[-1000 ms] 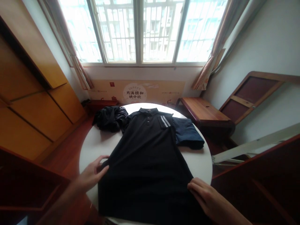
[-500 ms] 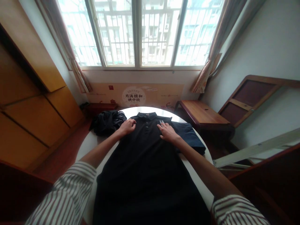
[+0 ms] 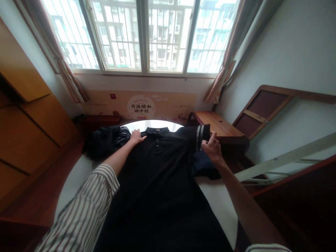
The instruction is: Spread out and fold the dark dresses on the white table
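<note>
A black polo shirt lies spread on a round white table, with its collar towards the window. My left hand rests on the shirt's left shoulder, fingers and thumb apart. Out to the right, my right hand pinches the end of the shirt's sleeve, which is stretched sideways and shows two pale stripes near the cuff. Beneath that sleeve, a folded dark blue garment is partly covered. A heap of dark clothes sits just left of my left hand.
A low wooden table stands beyond the right edge, with a wooden frame leaning by the wall. Pale metal rails run at the right. Wooden cabinets line the left side. Ahead are a window and a printed banner.
My right hand has moved right from the shirt's chest and drawn the striped sleeve out sideways over the blue garment. My left hand has settled flat on the shoulder. The view has shifted slightly.
</note>
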Action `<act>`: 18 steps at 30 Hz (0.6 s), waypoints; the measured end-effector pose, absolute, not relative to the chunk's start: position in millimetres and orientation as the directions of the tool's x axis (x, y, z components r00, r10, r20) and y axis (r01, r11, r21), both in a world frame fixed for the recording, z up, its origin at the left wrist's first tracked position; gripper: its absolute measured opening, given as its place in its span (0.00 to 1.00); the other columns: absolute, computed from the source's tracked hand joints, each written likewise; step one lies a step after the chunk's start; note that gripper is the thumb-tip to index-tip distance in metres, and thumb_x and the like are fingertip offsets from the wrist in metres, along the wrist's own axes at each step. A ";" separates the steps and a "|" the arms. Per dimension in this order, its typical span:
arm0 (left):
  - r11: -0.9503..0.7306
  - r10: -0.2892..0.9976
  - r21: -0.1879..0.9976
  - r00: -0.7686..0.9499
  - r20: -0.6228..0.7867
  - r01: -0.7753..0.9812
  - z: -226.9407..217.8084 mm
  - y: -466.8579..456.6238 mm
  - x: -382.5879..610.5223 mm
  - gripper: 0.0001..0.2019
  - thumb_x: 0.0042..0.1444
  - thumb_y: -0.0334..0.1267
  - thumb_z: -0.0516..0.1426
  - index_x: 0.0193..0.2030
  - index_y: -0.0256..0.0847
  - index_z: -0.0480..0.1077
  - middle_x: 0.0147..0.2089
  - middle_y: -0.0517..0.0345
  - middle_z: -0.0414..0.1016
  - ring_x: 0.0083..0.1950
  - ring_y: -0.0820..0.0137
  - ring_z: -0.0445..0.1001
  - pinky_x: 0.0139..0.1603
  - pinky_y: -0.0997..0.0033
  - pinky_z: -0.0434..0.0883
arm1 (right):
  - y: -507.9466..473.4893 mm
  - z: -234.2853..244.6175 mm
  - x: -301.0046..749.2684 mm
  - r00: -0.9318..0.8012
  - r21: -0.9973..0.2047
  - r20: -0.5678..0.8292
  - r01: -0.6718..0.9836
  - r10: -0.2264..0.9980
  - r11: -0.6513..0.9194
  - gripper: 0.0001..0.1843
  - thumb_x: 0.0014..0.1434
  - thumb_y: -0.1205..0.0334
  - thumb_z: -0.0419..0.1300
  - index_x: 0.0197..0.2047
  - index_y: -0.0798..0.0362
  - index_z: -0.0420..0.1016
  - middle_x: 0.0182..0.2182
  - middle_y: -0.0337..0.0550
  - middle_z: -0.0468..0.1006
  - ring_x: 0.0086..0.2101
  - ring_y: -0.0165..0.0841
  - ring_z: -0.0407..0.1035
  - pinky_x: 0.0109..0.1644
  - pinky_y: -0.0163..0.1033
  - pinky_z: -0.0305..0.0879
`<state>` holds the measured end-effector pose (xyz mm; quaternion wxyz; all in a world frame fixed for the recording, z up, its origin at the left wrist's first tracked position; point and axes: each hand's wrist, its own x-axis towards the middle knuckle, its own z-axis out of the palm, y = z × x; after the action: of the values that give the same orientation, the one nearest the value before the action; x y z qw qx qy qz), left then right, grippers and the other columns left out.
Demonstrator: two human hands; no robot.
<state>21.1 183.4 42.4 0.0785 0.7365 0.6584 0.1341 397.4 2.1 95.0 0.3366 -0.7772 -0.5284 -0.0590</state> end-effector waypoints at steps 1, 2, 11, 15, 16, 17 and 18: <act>-0.119 0.991 0.301 0.097 0.087 0.946 43.1 186.3 20.0 0.32 0.55 0.51 0.59 0.59 0.27 0.65 0.60 0.29 0.68 0.63 0.45 0.65 0.58 0.57 0.65 | -4.0 92.0 405.1 0.458 -0.427 0.415 0.861 0.786 -0.276 0.32 0.56 0.65 0.54 0.64 0.64 0.56 0.45 0.63 0.75 0.42 0.52 0.73 0.47 0.55 0.69; -0.127 0.991 0.311 0.108 0.079 0.942 44.4 188.8 19.4 0.29 0.55 0.51 0.59 0.56 0.29 0.68 0.57 0.32 0.71 0.60 0.47 0.68 0.56 0.58 0.67 | -8.4 89.1 409.9 0.448 -0.379 0.412 0.876 0.794 -0.297 0.33 0.56 0.64 0.54 0.63 0.66 0.57 0.45 0.66 0.74 0.43 0.54 0.73 0.48 0.56 0.69; -0.542 0.838 0.313 0.474 0.270 0.780 80.6 153.8 33.6 0.21 0.60 0.33 0.53 0.61 0.42 0.65 0.52 0.50 0.76 0.50 0.60 0.76 0.50 0.66 0.70 | 67.0 102.1 370.7 -0.062 -0.499 0.353 0.831 0.934 0.244 0.16 0.58 0.67 0.56 0.48 0.60 0.77 0.46 0.53 0.75 0.31 0.33 0.73 0.44 0.40 0.71; -0.805 0.583 0.039 0.777 0.237 0.592 100.1 95.1 31.3 0.21 0.62 0.28 0.50 0.59 0.48 0.68 0.51 0.53 0.74 0.46 0.64 0.76 0.46 0.69 0.71 | 104.4 112.0 345.1 -0.277 -0.530 0.216 0.772 0.936 0.351 0.43 0.47 0.70 0.66 0.67 0.56 0.61 0.61 0.57 0.66 0.48 0.39 0.72 0.55 0.43 0.67; -0.838 0.530 -0.025 0.824 0.200 0.545 103.4 79.6 29.4 0.21 0.63 0.27 0.49 0.59 0.48 0.68 0.50 0.53 0.74 0.44 0.66 0.76 0.43 0.71 0.71 | 108.4 112.3 339.3 -0.339 -0.529 0.173 0.760 0.925 0.378 0.49 0.44 0.72 0.68 0.69 0.55 0.58 0.62 0.56 0.66 0.50 0.40 0.71 0.56 0.43 0.66; -0.863 0.482 -0.075 0.859 0.171 0.499 105.9 64.7 27.2 0.21 0.64 0.26 0.48 0.59 0.49 0.68 0.49 0.53 0.73 0.43 0.67 0.76 0.42 0.73 0.71 | 110.4 111.6 333.8 -0.402 -0.527 0.126 0.748 0.907 0.405 0.52 0.41 0.73 0.69 0.69 0.54 0.57 0.60 0.54 0.69 0.49 0.39 0.71 0.55 0.42 0.67; -0.881 0.442 -0.109 0.884 0.156 0.460 107.9 51.0 24.8 0.21 0.64 0.26 0.48 0.59 0.49 0.68 0.49 0.52 0.73 0.42 0.68 0.76 0.41 0.74 0.71 | 110.4 110.0 328.8 -0.459 -0.526 0.081 0.735 0.885 0.429 0.52 0.40 0.75 0.69 0.69 0.54 0.58 0.56 0.52 0.74 0.45 0.37 0.73 0.52 0.41 0.69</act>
<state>24.8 51.0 107.9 -0.0716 0.9678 0.2330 0.0631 328.8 110.4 110.0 0.1757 -0.4897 -0.8267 0.2139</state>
